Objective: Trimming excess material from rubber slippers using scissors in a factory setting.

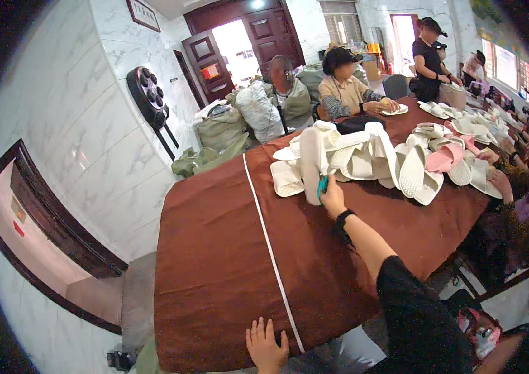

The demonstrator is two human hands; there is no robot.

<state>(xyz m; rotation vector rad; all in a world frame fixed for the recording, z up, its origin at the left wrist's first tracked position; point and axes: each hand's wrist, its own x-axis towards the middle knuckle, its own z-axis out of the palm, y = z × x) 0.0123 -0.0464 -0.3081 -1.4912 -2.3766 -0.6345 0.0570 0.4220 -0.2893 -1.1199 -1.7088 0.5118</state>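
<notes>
My right hand reaches out to the near left edge of a pile of cream slippers. Its fingers are closed on a small teal tool, whose exact kind I cannot make out. Right by the fingers, one cream slipper stands on end with its sole showing; whether the hand also grips it I cannot tell. At the table's near edge my left hand lies flat on the brown cloth, fingers spread, holding nothing.
A white strip runs across the cloth left of my right arm. Pink-strapped slippers lie in the pile. Across the table a seated person handles a slipper; other people work along the right side. Stuffed sacks stand behind.
</notes>
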